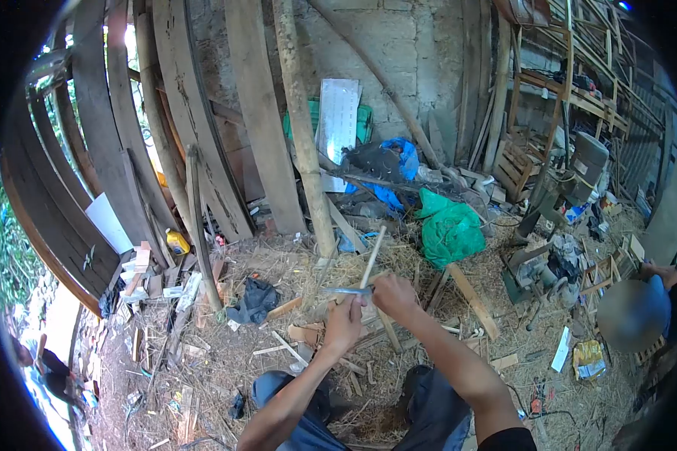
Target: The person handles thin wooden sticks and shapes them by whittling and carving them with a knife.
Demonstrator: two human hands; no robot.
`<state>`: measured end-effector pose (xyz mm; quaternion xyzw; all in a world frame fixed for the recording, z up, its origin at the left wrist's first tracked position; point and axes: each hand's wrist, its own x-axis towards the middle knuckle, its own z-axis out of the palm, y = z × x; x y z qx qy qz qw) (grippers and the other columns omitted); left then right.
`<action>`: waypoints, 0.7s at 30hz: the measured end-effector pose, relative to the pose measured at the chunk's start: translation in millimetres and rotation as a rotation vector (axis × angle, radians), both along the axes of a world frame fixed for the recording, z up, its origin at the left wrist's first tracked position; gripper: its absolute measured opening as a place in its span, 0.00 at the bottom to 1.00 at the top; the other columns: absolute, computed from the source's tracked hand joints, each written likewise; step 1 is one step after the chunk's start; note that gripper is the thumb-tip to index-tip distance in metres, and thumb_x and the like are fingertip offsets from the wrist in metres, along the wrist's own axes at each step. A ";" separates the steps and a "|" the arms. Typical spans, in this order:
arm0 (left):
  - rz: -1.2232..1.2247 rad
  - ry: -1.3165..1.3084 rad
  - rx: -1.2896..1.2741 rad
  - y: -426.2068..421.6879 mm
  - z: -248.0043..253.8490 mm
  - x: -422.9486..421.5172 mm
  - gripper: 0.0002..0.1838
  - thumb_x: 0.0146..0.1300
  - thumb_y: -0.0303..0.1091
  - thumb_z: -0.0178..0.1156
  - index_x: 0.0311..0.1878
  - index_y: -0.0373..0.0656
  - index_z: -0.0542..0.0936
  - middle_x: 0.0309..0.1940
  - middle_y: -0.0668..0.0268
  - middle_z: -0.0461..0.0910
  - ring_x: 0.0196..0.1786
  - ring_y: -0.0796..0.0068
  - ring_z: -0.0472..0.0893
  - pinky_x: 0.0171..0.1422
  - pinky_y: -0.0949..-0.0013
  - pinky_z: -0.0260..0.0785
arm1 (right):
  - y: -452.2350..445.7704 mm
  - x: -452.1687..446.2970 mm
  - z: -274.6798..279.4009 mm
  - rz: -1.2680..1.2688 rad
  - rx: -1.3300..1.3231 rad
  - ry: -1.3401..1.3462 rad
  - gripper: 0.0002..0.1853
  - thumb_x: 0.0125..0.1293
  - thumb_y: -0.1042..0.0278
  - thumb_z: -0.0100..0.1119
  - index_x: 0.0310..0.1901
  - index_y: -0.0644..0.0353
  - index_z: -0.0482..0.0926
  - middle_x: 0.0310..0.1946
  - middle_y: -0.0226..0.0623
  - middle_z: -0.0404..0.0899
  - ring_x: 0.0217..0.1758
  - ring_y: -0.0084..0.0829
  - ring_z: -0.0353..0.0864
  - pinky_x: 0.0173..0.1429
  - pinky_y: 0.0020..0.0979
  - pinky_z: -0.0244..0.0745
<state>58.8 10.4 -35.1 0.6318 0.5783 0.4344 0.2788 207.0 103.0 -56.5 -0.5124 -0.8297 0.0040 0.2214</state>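
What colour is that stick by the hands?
The stick is pale tan, best seen in the head view.

Wide planks (265, 113) are standing tilted before a block wall (387, 41). A green sack (450, 234) is lying near a blue sheet (408, 158). A yellow bottle (177, 243) is sitting at left; a yellow packet (589, 359) is lying at right.

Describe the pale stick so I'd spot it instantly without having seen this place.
Follow the tall round pole down past the block wall to its foot. Just right of there, above the left hand, the pale stick slants upward, a knife blade crossing its lower end. Unlike the wood pieces strewn around, it is slim and held up.
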 end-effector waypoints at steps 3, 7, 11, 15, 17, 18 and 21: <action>-0.110 0.146 -0.082 -36.3 -9.7 -4.3 0.10 0.69 0.30 0.45 0.42 0.39 0.77 0.23 0.56 0.77 0.24 0.65 0.76 0.30 0.64 0.66 | 33.9 42.2 2.2 -0.370 -0.169 0.118 0.08 0.53 0.70 0.56 0.25 0.67 0.79 0.27 0.53 0.80 0.33 0.48 0.82 0.36 0.44 0.78; -0.078 -0.070 0.133 -45.8 -0.9 -19.5 0.10 0.69 0.32 0.46 0.45 0.41 0.77 0.18 0.65 0.72 0.21 0.75 0.69 0.28 0.68 0.63 | 25.1 80.0 -11.1 -0.573 -0.332 0.163 0.15 0.59 0.63 0.55 0.35 0.71 0.77 0.29 0.52 0.80 0.35 0.53 0.80 0.39 0.47 0.76; -0.112 -0.261 -0.145 -28.0 -0.6 -19.2 0.13 0.72 0.37 0.45 0.46 0.40 0.76 0.18 0.73 0.63 0.22 0.83 0.63 0.28 0.75 0.57 | 32.7 68.2 -5.6 -0.432 -0.321 0.300 0.17 0.59 0.59 0.59 0.36 0.69 0.76 0.27 0.45 0.79 0.25 0.48 0.77 0.31 0.44 0.71; -0.097 -0.197 -0.105 -21.9 7.6 -9.5 0.13 0.72 0.38 0.45 0.47 0.41 0.76 0.19 0.73 0.66 0.24 0.83 0.65 0.29 0.76 0.57 | 12.7 35.2 22.8 -0.073 -0.695 1.100 0.17 0.62 0.55 0.60 0.38 0.63 0.76 0.20 0.27 0.70 0.14 0.22 0.63 0.18 0.27 0.55; -0.105 -0.099 -0.080 -13.9 0.8 -7.7 0.13 0.71 0.38 0.46 0.49 0.42 0.75 0.20 0.70 0.68 0.25 0.81 0.68 0.31 0.74 0.63 | -1.7 22.8 48.7 -0.018 -0.690 1.239 0.15 0.63 0.56 0.59 0.38 0.62 0.76 0.19 0.24 0.66 0.14 0.17 0.58 0.17 0.24 0.51; -0.112 -0.107 -0.075 -12.9 2.7 -5.3 0.13 0.71 0.38 0.46 0.49 0.42 0.75 0.20 0.70 0.68 0.25 0.81 0.68 0.31 0.74 0.63 | -4.0 22.2 57.3 0.047 -0.689 1.377 0.14 0.65 0.56 0.57 0.39 0.60 0.76 0.18 0.21 0.63 0.14 0.12 0.54 0.16 0.21 0.46; -0.186 -0.216 -0.235 -3.6 9.3 -5.3 0.13 0.70 0.39 0.50 0.49 0.41 0.76 0.28 0.66 0.76 0.30 0.78 0.74 0.37 0.70 0.68 | 4.5 27.5 65.2 0.160 -0.760 1.416 0.13 0.65 0.58 0.58 0.38 0.61 0.75 0.18 0.22 0.64 0.13 0.13 0.55 0.17 0.21 0.47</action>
